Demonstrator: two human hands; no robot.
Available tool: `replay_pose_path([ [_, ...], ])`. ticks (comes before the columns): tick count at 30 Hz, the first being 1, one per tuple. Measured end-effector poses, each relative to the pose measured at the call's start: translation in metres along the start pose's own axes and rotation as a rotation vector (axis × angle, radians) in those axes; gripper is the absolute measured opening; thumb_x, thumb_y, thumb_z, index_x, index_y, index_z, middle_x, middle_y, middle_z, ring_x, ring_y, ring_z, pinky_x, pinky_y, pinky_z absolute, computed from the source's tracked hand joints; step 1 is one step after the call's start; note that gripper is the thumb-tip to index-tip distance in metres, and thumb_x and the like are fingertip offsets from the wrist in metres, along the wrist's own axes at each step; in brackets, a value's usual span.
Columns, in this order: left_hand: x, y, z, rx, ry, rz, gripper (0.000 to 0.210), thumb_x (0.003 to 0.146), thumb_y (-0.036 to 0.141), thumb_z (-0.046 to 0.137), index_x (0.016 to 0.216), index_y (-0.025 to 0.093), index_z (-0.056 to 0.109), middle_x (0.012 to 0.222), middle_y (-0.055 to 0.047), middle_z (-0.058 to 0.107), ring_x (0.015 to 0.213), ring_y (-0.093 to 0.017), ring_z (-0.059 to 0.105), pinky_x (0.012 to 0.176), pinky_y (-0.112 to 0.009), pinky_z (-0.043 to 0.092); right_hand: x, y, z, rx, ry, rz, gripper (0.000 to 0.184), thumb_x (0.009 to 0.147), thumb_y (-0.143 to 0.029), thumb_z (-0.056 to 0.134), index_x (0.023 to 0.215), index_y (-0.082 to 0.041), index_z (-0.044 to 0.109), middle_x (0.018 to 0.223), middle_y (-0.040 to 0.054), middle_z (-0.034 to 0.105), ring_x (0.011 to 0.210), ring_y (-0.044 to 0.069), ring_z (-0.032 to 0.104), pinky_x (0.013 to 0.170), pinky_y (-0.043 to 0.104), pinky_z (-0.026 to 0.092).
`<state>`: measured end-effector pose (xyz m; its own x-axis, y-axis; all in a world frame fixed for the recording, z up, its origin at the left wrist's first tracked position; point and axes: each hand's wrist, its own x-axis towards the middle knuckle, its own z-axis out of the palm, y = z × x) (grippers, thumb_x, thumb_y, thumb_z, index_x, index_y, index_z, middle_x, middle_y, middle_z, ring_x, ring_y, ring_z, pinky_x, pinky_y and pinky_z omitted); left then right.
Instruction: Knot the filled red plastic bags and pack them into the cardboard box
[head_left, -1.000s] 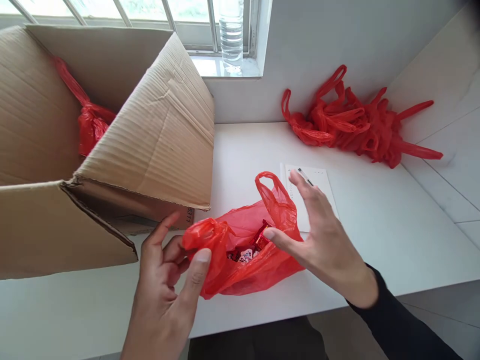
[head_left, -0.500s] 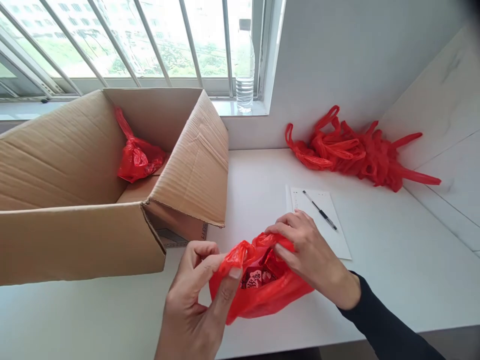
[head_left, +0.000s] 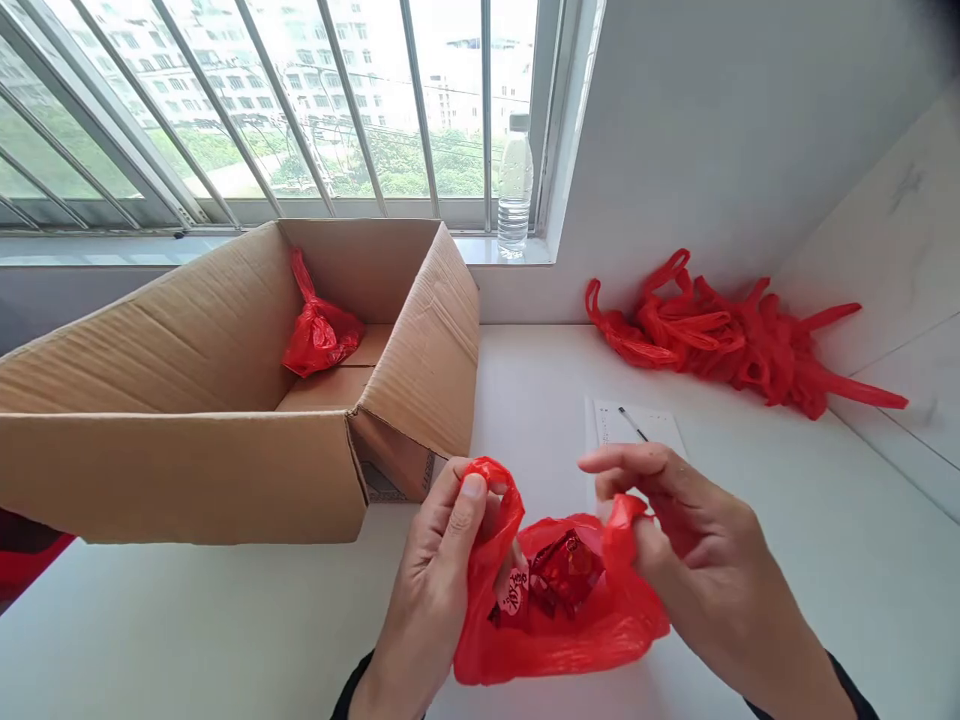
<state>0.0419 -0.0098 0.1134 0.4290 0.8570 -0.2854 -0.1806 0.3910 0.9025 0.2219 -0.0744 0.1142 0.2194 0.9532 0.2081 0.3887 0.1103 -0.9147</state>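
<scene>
A thin red plastic bag (head_left: 555,655) hangs between my hands over the front of the white table, its mouth spread. Inside lie red shiny wrapped packets (head_left: 566,570) and one with pale printed characters. My left hand (head_left: 427,580) is closed round the left handle loop, thumb on top. On the other side, my right hand (head_left: 712,560) pinches the right handle with the thumb and curled fingers, while its index finger points out to the left. Some of its fingertips are hidden behind the plastic.
At the left stands an open cardboard box (head_left: 187,480) with a tied red bag (head_left: 322,335) inside. Several red plastic bags (head_left: 720,330) lie heaped by the wall. A pen (head_left: 632,422) rests on paper (head_left: 664,425). A water bottle (head_left: 514,190) stands on the windowsill.
My hands have moved apart and the bag's mouth is wider, showing more of the packets. Each hand has shifted onto a handle. The view has tilted up and turned slightly left.
</scene>
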Motion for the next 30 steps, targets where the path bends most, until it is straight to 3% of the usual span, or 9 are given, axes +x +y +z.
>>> replay_pose_path([
  [2, -0.004, 0.001, 0.000, 0.037, -0.080, 0.004, 0.029, 0.099, 0.051, 0.056, 0.093, 0.023, 0.056, 0.070, 0.005, 0.049, 0.056, -0.006, 0.046, 0.056, -0.016, 0.043, 0.003, -0.005, 0.006, 0.033, -0.122, 0.089, 0.047, 0.088, -0.014, 0.056, 0.128, -0.039, 0.058, 0.086, -0.0064, 0.059, 0.075, 0.011, 0.061, 0.071, 0.022, 0.052],
  [4, -0.008, 0.001, -0.002, 0.058, -0.173, -0.052, 0.029, 0.097, 0.052, 0.059, 0.101, 0.025, 0.052, 0.076, 0.005, 0.052, 0.062, -0.007, 0.047, 0.060, -0.017, 0.044, 0.008, -0.008, 0.011, 0.049, -0.211, 0.126, 0.035, 0.088, -0.018, 0.059, 0.119, -0.035, 0.063, 0.091, -0.0059, 0.063, 0.080, 0.012, 0.064, 0.076, 0.023, 0.052],
  [8, -0.011, -0.001, -0.010, 0.192, -0.333, -0.144, 0.045, 0.092, 0.047, 0.069, 0.123, 0.031, 0.041, 0.096, 0.000, 0.065, 0.076, -0.012, 0.058, 0.071, -0.024, 0.050, 0.014, -0.007, 0.012, 0.084, -0.128, 0.107, 0.009, 0.089, -0.022, 0.060, 0.093, -0.029, 0.066, 0.090, -0.0060, 0.067, 0.076, 0.011, 0.063, 0.072, 0.022, 0.051],
  [10, -0.008, -0.004, -0.014, 0.320, -0.374, -0.096, 0.029, 0.095, 0.045, 0.066, 0.113, 0.025, 0.052, 0.097, -0.002, 0.065, 0.079, -0.013, 0.058, 0.072, -0.024, 0.048, 0.015, -0.004, 0.010, 0.059, -0.079, 0.109, 0.012, 0.089, -0.021, 0.060, 0.094, -0.030, 0.065, 0.091, -0.0061, 0.067, 0.079, 0.012, 0.061, 0.072, 0.023, 0.051],
  [13, 0.002, -0.010, -0.020, 0.344, -0.332, -0.007, 0.035, 0.102, 0.046, 0.052, 0.082, 0.018, 0.059, 0.078, -0.002, 0.061, 0.071, -0.012, 0.054, 0.067, -0.023, 0.044, 0.013, 0.002, 0.004, -0.119, -0.013, 0.067, 0.014, 0.089, -0.022, 0.061, 0.096, -0.033, 0.067, 0.098, -0.0040, 0.065, 0.093, 0.016, 0.059, 0.077, 0.026, 0.050],
  [18, 0.008, -0.012, -0.018, 0.107, -0.129, 0.005, 0.034, 0.102, 0.051, 0.048, 0.093, 0.022, 0.062, 0.048, 0.008, 0.039, 0.045, -0.010, 0.046, 0.055, -0.022, 0.045, 0.007, -0.005, -0.005, -0.209, 0.058, 0.009, 0.018, 0.091, -0.021, 0.062, 0.102, -0.035, 0.066, 0.087, -0.0050, 0.063, 0.080, 0.015, 0.059, 0.068, 0.025, 0.051],
  [21, -0.002, -0.006, -0.007, 0.143, -0.112, 0.015, 0.032, 0.096, 0.046, 0.062, 0.120, 0.027, 0.058, 0.068, 0.005, 0.055, 0.055, -0.010, 0.051, 0.057, -0.020, 0.050, 0.005, -0.017, -0.005, -0.099, -0.071, -0.029, 0.023, 0.090, -0.015, 0.062, 0.104, -0.034, 0.063, 0.094, -0.0067, 0.068, 0.084, 0.012, 0.064, 0.074, 0.022, 0.054],
  [25, -0.013, 0.003, 0.009, 0.274, -0.285, 0.058, 0.057, 0.082, 0.026, 0.077, 0.133, 0.032, 0.054, 0.107, -0.005, 0.066, 0.091, -0.020, 0.064, 0.084, -0.030, 0.056, 0.008, -0.023, 0.003, 0.038, -0.205, -0.036, 0.026, 0.088, -0.010, 0.061, 0.104, -0.030, 0.060, 0.094, -0.0060, 0.068, 0.083, 0.011, 0.066, 0.076, 0.021, 0.057],
  [30, -0.003, -0.001, 0.003, 0.337, -0.391, 0.033, 0.008, 0.091, 0.026, 0.067, 0.095, 0.021, 0.060, 0.082, 0.001, 0.052, 0.071, -0.012, 0.045, 0.062, -0.020, 0.041, 0.009, -0.017, 0.006, -0.123, -0.146, -0.196, 0.029, 0.093, -0.010, 0.057, 0.116, -0.029, 0.058, 0.098, -0.0041, 0.067, 0.088, 0.012, 0.063, 0.079, 0.023, 0.054],
])
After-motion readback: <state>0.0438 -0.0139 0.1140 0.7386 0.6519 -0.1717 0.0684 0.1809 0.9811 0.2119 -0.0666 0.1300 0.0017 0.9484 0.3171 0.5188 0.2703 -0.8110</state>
